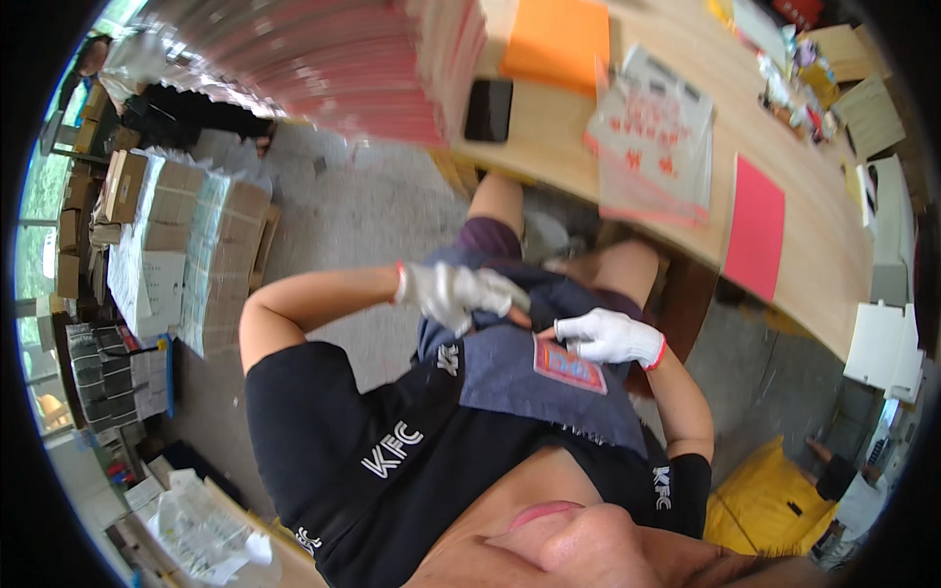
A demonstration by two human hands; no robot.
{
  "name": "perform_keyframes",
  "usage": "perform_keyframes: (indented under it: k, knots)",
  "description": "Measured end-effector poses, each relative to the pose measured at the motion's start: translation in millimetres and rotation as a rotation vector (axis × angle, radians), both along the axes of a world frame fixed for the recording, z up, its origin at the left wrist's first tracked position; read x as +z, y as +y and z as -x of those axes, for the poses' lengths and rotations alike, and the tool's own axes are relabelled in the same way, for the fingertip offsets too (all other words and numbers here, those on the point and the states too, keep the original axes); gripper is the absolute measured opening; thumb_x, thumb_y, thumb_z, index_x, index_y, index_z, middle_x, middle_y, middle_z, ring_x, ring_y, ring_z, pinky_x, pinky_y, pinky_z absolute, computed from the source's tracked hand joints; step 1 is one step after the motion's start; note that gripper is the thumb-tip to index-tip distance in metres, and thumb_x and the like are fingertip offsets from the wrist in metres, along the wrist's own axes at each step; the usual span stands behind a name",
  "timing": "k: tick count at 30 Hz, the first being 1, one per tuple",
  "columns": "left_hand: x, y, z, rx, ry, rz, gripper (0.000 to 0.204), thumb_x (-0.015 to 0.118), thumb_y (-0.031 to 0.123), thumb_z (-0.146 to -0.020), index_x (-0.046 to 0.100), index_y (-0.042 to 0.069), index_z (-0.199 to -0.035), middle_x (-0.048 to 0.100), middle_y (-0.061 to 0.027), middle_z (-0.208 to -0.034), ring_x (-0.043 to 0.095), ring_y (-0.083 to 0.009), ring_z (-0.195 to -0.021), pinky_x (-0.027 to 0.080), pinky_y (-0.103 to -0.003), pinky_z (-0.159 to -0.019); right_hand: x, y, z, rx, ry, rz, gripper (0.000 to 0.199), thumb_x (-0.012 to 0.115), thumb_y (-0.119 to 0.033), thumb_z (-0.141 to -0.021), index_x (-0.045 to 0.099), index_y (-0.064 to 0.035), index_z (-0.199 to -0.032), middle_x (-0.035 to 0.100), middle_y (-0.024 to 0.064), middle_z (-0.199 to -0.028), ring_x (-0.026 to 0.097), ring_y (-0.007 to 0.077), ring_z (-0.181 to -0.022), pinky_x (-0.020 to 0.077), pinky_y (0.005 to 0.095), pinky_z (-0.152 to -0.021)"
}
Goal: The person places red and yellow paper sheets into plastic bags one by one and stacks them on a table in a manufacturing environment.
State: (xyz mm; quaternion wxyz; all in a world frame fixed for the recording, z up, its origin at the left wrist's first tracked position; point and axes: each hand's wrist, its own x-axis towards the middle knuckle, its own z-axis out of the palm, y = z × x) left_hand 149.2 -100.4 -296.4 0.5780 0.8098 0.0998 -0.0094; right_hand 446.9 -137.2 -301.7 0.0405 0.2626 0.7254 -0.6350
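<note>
Both my hands wear white knitted gloves with bare fingertips and are over my lap, in front of a blue-grey apron. The apron has a red-edged rectangular patch. My left hand is a little blurred, its fingers reaching right across the apron, apart, with nothing visible in them. Close beside it, my right hand has its fingers bent against the apron cloth just above the patch, closed on the fabric. A small gap separates the two hands.
A wooden table ahead bears a black phone, an orange sheet, printed clear plastic bags and a pink-red sheet. A tall reddish stack rises at far left. Wrapped bundles stand left; a yellow sack lies right.
</note>
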Motion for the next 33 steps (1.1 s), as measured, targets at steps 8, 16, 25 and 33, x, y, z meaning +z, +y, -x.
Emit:
perform_keyframes:
  k: [8,16,25,33]
  knots:
    - [-35.0,-7.7,-26.1,0.089,-0.267,-0.179,0.012,0.062,0.006,-0.073,0.058,0.001,-0.082,0.062,-0.012,-0.087,0.059,-0.0331,-0.087,0.047,-0.041,-0.078,-15.2,-37.4,0.3,-0.286,-0.268,-0.132,0.021,0.045,-0.029,-0.091,0.059,-0.0139,-0.094,0.064,0.0119,-0.073,0.063,0.0265,-0.065,0.0471,0.0355,-0.059]
    - [-47.4,22.0,-41.4,-0.063,0.066,-0.223,0.017,0.057,0.011,-0.075,0.056,0.004,-0.09,0.059,-0.0132,-0.088,0.06,-0.0316,-0.091,0.047,-0.039,-0.077,-54.4,-32.1,3.6,-0.539,-0.188,0.202,0.051,0.045,-0.054,-0.095,0.071,-0.0102,-0.1,0.07,0.0028,-0.084,0.063,0.01,-0.079,0.048,0.0277,-0.07]
    - [-28.0,130.5,-112.8,0.25,0.161,-0.44,0.03,0.065,0.025,-0.078,0.066,0.012,-0.105,0.065,-0.0118,-0.102,0.062,-0.0304,-0.094,0.049,-0.039,-0.081,-49.2,3.6,3.1,-0.525,-0.098,-0.035,0.013,0.052,-0.016,-0.09,0.058,-0.0053,-0.095,0.064,0.007,-0.074,0.06,0.0129,-0.061,0.0485,0.0304,-0.06]
    - [-67.9,323.1,-132.8,0.882,0.299,-0.961,0.026,0.065,0.021,-0.078,0.059,0.013,-0.102,0.058,-0.0113,-0.109,0.05,-0.0316,-0.112,0.042,-0.039,-0.096,-66.4,6.3,-44.9,-0.926,-0.004,-0.079,0.014,0.056,-0.018,-0.094,0.057,-0.0043,-0.095,0.064,0.0043,-0.07,0.059,0.0103,-0.059,0.0478,0.0265,-0.058]
